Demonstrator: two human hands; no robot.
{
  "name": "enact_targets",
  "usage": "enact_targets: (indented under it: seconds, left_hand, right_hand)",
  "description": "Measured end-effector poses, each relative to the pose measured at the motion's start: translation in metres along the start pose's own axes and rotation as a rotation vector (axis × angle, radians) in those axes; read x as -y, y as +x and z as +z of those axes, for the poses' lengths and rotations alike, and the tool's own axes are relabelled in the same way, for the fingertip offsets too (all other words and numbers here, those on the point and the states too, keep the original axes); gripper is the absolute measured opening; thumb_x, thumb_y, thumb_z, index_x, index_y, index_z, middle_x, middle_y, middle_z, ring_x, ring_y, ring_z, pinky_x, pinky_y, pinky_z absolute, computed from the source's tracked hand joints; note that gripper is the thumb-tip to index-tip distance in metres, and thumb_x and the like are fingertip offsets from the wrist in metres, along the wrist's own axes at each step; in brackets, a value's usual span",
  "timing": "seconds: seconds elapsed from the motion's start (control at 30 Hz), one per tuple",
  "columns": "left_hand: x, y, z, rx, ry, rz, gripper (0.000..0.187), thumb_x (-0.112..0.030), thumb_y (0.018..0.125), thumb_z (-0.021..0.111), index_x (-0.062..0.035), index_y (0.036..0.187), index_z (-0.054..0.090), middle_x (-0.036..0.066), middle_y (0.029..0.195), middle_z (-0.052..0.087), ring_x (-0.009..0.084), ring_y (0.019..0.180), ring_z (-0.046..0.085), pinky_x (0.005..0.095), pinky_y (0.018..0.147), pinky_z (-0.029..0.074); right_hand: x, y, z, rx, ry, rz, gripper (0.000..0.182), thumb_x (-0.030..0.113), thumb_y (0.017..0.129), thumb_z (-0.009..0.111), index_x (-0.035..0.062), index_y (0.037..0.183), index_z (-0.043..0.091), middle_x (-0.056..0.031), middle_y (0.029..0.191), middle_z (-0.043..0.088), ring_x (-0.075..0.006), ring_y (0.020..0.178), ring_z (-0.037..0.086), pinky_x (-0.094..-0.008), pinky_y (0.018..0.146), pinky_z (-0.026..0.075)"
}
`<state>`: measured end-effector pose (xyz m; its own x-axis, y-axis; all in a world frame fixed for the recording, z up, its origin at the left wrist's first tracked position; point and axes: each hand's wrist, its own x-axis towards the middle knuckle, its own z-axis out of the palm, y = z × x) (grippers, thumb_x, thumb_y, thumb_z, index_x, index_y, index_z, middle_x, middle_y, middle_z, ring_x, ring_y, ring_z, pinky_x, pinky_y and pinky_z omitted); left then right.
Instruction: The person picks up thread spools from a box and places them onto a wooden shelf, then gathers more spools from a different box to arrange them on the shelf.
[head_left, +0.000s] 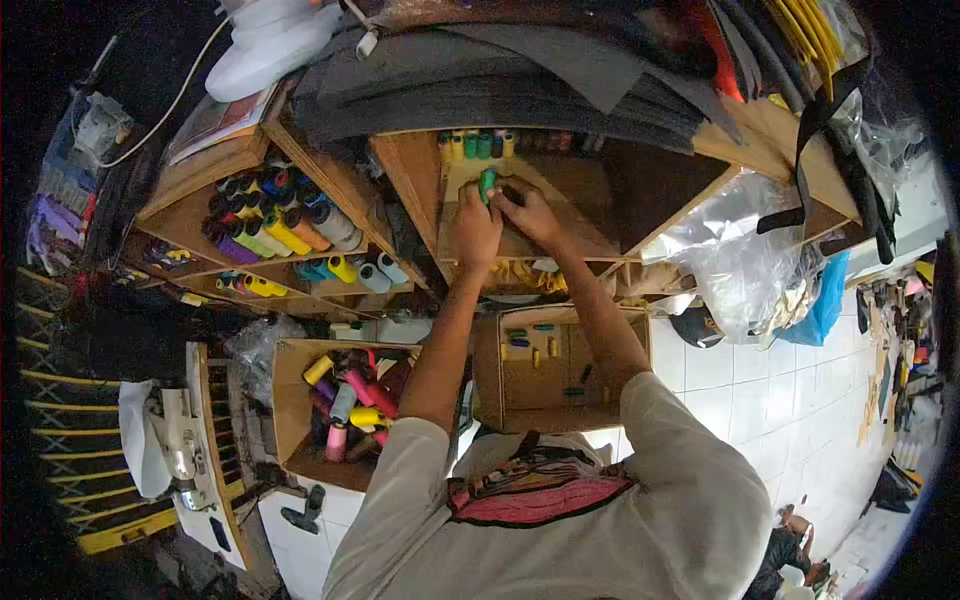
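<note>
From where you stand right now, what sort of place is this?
Probably a sewing or tailoring workshop: coloured thread spools sit in wooden shelves, more lie in a cardboard box, and dark sheets, perhaps fabric, are piled on top. The left hand holds a green spool.

Left hand [477,225], right hand [528,210]: two hands are showing
Green spool [487,185]: one is sitting at the fingers
Left box [300,456], right box [487,382]: two boxes are standing open
Left-box spools [337,441]: at least six are showing, overlap hiding the exact number
Right-box spools [552,347]: about seven are lying loose
Cap [697,327]: one is lying
Blue bag [818,308]: one is showing
Co-worker [783,557]: one is showing
</note>
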<state>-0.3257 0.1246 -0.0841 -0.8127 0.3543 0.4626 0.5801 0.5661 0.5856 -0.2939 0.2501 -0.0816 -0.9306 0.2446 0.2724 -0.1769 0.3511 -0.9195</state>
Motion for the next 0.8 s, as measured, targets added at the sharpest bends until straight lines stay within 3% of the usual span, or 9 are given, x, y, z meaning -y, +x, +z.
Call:
enact_targets:
  seconds: [0.03, 0.07, 0.27, 0.4, 0.43, 0.53, 0.67, 0.8]
  left_hand:
    - [0.003, 0.000, 0.004, -0.075, 0.025, 0.066, 0.019, -0.014, 0.095, 0.056, 0.0004, 0.097, 0.043, 0.020, 0.098, 0.047, 0.0358, 0.072, 0.058, 0.0460, 0.060, 0.048]
    - [0.008, 0.002, 0.006, 0.017, -0.028, 0.037, 0.023, -0.013, 0.092, 0.059, 0.0011, 0.102, 0.044, 0.021, 0.100, 0.048, 0.0359, 0.075, 0.059, 0.0451, 0.060, 0.049]
    - [-0.002, 0.009, 0.000, 0.119, 0.069, -0.073, 0.027, -0.014, 0.091, 0.060, 0.0002, 0.111, 0.047, 0.020, 0.107, 0.048, 0.0340, 0.079, 0.061, 0.0437, 0.063, 0.053]
    - [0.021, 0.010, 0.030, 0.004, -0.016, 0.030, 0.025, -0.017, 0.095, 0.056, -0.0007, 0.112, 0.050, 0.020, 0.113, 0.049, 0.0339, 0.081, 0.061, 0.0441, 0.065, 0.054]
    - [0.020, 0.011, 0.030, -0.026, 0.002, 0.032, 0.024, -0.017, 0.095, 0.055, -0.0008, 0.112, 0.050, 0.019, 0.113, 0.049, 0.0346, 0.082, 0.061, 0.0443, 0.065, 0.054]
    - [0.018, 0.006, 0.024, -0.044, 0.014, 0.004, 0.023, -0.017, 0.096, 0.053, -0.0008, 0.111, 0.050, 0.020, 0.115, 0.048, 0.0378, 0.085, 0.060, 0.0453, 0.067, 0.054]
    - [0.015, 0.010, 0.019, 0.085, 0.042, -0.067, 0.020, -0.010, 0.092, 0.053, -0.0002, 0.109, 0.050, 0.020, 0.117, 0.045, 0.0380, 0.081, 0.058, 0.0462, 0.066, 0.054]
    - [0.006, 0.008, 0.010, 0.054, 0.011, -0.057, 0.020, -0.008, 0.090, 0.055, -0.0004, 0.107, 0.050, 0.019, 0.111, 0.047, 0.0374, 0.079, 0.057, 0.0459, 0.065, 0.052]
  right_hand:
    - [0.004, -0.002, -0.001, 0.001, -0.012, 0.004, 0.040, 0.036, 0.090, 0.064, 0.0013, 0.111, 0.063, -0.0120, 0.100, 0.065, -0.0229, 0.092, 0.060, -0.0344, 0.086, 0.047]
    - [0.003, -0.002, -0.001, 0.025, -0.022, 0.012, 0.041, 0.036, 0.089, 0.066, 0.0012, 0.110, 0.063, -0.0123, 0.099, 0.065, -0.0227, 0.091, 0.060, -0.0347, 0.085, 0.047]
    - [-0.005, 0.005, -0.007, 0.048, -0.211, 0.055, 0.043, 0.037, 0.086, 0.069, -0.0009, 0.104, 0.063, -0.0182, 0.095, 0.066, -0.0260, 0.087, 0.064, -0.0392, 0.078, 0.048]
    - [-0.040, 0.023, -0.013, -0.233, -0.324, 0.136, 0.043, 0.037, 0.086, 0.067, -0.0030, 0.101, 0.062, -0.0249, 0.095, 0.065, -0.0343, 0.087, 0.065, -0.0458, 0.074, 0.049]
    - [-0.006, 0.021, -0.020, -0.196, -0.289, 0.183, 0.043, 0.037, 0.087, 0.066, -0.0035, 0.101, 0.061, -0.0265, 0.095, 0.065, -0.0370, 0.087, 0.065, -0.0477, 0.074, 0.049]
    - [-0.011, 0.039, -0.024, -0.291, -0.464, 0.224, 0.037, 0.027, 0.090, 0.063, -0.0049, 0.109, 0.060, -0.0279, 0.098, 0.064, -0.0392, 0.094, 0.063, -0.0458, 0.081, 0.048]
    - [-0.019, 0.045, -0.028, -0.284, -0.455, 0.147, 0.038, 0.028, 0.090, 0.063, -0.0062, 0.107, 0.060, -0.0305, 0.095, 0.063, -0.0436, 0.093, 0.062, -0.0460, 0.079, 0.048]
    - [-0.087, 0.060, -0.015, -0.396, -0.567, 0.050, 0.039, 0.030, 0.091, 0.061, -0.0080, 0.098, 0.060, -0.0296, 0.083, 0.061, -0.0459, 0.083, 0.060, -0.0472, 0.073, 0.047]
